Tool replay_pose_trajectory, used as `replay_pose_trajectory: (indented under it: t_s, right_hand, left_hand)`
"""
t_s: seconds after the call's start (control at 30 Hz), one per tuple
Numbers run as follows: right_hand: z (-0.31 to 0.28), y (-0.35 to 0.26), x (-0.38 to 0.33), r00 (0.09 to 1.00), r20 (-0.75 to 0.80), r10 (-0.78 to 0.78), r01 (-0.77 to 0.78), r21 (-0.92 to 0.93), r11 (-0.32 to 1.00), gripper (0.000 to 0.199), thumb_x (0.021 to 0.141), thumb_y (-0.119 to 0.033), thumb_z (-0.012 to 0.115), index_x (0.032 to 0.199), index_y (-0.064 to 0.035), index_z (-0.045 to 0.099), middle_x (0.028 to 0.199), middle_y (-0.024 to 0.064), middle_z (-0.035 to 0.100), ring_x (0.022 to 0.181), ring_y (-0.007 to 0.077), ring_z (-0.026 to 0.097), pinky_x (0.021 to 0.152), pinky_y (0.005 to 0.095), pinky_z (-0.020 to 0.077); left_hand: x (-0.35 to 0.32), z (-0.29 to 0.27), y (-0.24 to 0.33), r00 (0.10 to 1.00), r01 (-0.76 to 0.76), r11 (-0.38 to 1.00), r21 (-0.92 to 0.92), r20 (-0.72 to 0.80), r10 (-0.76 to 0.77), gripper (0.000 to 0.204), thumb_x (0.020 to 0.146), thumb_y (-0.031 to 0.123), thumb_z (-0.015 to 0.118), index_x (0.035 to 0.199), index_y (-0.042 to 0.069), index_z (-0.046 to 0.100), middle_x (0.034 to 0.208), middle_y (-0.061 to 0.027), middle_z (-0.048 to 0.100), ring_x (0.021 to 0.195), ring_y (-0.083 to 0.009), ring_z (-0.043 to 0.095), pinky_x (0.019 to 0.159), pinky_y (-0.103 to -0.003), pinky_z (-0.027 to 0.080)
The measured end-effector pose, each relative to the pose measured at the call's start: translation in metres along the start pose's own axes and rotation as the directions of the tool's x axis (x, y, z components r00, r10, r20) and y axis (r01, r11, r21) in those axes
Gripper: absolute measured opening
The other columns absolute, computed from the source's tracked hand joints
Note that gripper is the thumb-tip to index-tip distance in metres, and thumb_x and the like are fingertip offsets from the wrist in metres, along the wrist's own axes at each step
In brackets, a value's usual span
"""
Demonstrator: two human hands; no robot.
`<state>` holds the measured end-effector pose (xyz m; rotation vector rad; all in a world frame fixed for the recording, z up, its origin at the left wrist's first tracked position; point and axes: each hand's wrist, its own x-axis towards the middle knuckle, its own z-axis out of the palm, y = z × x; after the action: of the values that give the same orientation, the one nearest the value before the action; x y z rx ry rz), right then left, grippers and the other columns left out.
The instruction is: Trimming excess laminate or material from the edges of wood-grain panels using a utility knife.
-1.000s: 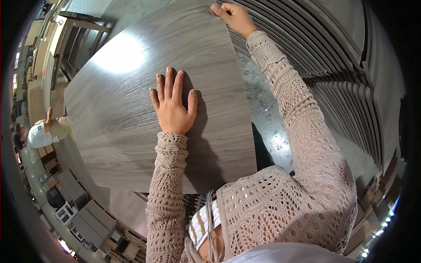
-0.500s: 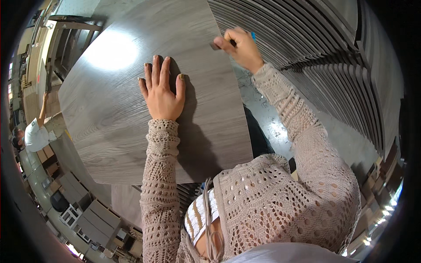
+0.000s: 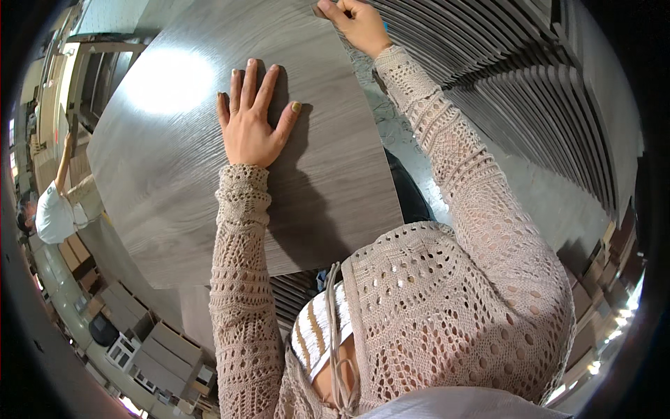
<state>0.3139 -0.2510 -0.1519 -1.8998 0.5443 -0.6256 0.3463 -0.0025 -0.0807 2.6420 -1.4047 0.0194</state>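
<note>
A large grey wood-grain panel (image 3: 174,202) lies in front of me, a bright glare on its upper left. My left hand (image 3: 252,133) rests flat on it, fingers spread. At the panel's far right edge, my right hand (image 3: 359,29) is closed round a small flat tool (image 3: 385,26). The tool's blue end peeks out behind my fist; a thin dark end shows near the thumb, by the panel edge. Its exact kind cannot be made out.
Close by on the right stand tight rows of grey panels (image 3: 530,112) on edge. A person in a white shirt (image 3: 56,213) reaches toward a stack at the far left. Lower left, more boards (image 3: 164,359) and a white frame (image 3: 122,350) stand on the floor.
My right hand has slid away from me along the panel's right edge, still holding the tool. My left hand appears slightly farther up and left, still flat.
</note>
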Motion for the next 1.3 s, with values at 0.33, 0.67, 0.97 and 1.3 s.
replay_pose_trajectory:
  t_s: [0.33,0.67,0.97,1.3]
  right_hand:
    - [-0.036,-0.029,-0.112,0.985,0.160,-0.070,0.106,-0.233,0.967,0.050,0.084,-0.045,0.064,0.057,-0.0064,0.046,0.055,0.0000,0.043,0.060,0.0115,0.042,0.054,0.0289,0.0384]
    - [-0.065,-0.051,-0.217,0.989,0.128,-0.075,0.114,-0.327,0.938,0.056,0.082,-0.056,0.059,0.055,-0.0108,0.041,0.053,-0.0018,0.041,0.059,0.0136,0.043,0.067,0.0324,0.0376]
    - [-0.077,-0.081,-0.304,0.993,0.114,0.002,0.049,-0.441,0.896,0.058,0.080,-0.063,0.056,0.055,-0.0119,0.042,0.055,-0.0016,0.042,0.063,0.0152,0.043,0.082,0.0355,0.0331]
    - [-0.060,-0.063,-0.394,0.992,0.085,-0.088,0.120,-0.521,0.845,0.044,0.082,-0.047,0.064,0.062,-0.0109,0.048,0.060,-0.0016,0.051,0.069,0.0141,0.049,0.073,0.0324,0.0353]
  left_hand:
    - [-0.002,0.007,0.000,0.994,0.086,0.996,-0.011,-0.064,-0.086,0.061,0.085,0.058,0.047,0.137,0.026,0.042,0.148,-0.0049,0.030,0.138,-0.0288,0.022,0.109,-0.057,0.011]
    - [-0.004,0.006,0.004,0.997,0.071,0.997,0.011,-0.013,-0.071,0.065,0.087,0.064,0.038,0.141,0.028,0.035,0.151,-0.0031,0.023,0.140,-0.0258,0.017,0.108,-0.062,0.006]
    - [-0.001,0.009,-0.002,0.998,0.064,0.998,0.015,0.011,-0.064,0.068,0.086,0.068,0.032,0.142,0.030,0.031,0.152,-0.0006,0.021,0.141,-0.0238,0.015,0.105,-0.068,0.005]
    - [0.036,0.022,0.006,0.997,0.081,0.996,0.041,-0.005,-0.081,0.066,0.086,0.068,0.031,0.142,0.032,0.032,0.151,0.0001,0.022,0.141,-0.0254,0.015,0.103,-0.071,0.004]
